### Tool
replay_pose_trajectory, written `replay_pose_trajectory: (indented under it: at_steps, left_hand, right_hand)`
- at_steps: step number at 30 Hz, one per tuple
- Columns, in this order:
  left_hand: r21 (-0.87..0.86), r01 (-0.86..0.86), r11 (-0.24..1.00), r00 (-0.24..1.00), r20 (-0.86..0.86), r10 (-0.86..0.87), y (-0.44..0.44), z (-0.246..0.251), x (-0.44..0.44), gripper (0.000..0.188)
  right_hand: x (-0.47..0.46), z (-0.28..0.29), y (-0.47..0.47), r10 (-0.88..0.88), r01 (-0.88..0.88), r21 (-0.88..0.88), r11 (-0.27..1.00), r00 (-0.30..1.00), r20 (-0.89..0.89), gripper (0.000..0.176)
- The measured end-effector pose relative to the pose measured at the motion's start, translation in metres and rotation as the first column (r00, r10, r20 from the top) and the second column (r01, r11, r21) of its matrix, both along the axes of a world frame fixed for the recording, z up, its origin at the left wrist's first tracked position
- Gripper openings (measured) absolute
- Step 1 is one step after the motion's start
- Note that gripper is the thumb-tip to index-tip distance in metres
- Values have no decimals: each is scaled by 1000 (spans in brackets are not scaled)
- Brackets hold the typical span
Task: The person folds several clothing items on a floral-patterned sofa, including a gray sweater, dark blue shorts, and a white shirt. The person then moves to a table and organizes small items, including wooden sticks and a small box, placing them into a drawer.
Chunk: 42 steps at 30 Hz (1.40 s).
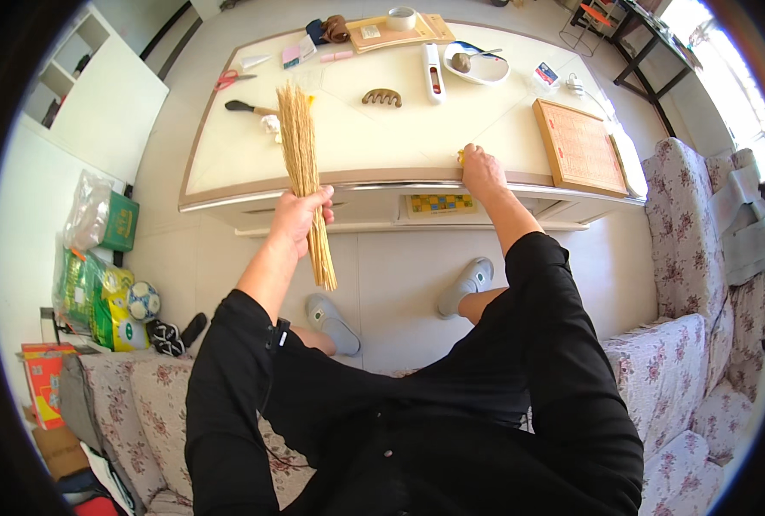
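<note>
My left hand is closed around the lower part of a bundle of dried straw stalks, which stands nearly upright in front of the table's left half. My right hand is at the near edge of the cream-topped table, its fingers curled on a small yellow thing, mostly hidden. Beyond and left of the straw lie a black-handled tool, partly behind the stalks, and a crumpled white piece. A brown wide-toothed comb lies between the hands, farther back.
Red-handled scissors lie at the table's left. A white handheld device, a white dish with a spoon, and a roll of tape are farther back. A wooden board lies at the right. Floral sofas stand beside and behind me.
</note>
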<state>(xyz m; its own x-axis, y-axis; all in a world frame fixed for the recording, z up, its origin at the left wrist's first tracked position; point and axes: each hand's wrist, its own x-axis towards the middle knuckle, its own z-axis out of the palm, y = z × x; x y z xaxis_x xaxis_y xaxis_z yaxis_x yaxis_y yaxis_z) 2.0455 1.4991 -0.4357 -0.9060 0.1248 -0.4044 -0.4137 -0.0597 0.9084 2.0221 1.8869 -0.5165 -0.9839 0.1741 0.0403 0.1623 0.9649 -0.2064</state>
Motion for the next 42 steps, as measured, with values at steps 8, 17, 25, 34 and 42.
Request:
replay_pose_trajectory:
  at_steps: [8,17,25,34,42]
  left_hand:
    - [106,26,994,999,45,-31,24,-27,-15,22]
    - [-53,39,998,975,-217,-49,47,-52,-87,79]
    - [-607,-231,760,805,-558,-202,74,-60,-113,67]
    - [607,30,794,985,116,-126,117,-14,-78,57]
    - [731,-161,663,976,217,-2,101,-37,-90,36]
  right_hand:
    - [-26,9,7,-61,56,-207,977,998,-20,24]
    - [-36,12,-26,136,-130,-129,983,990,38,21]
    - [-48,21,-46,-79,62,-324,944,996,-39,41]
    - [-52,61,-167,-215,-152,-800,581,919,-331,44]
    - [-38,57,-188,143,-345,-244,906,794,-590,28]
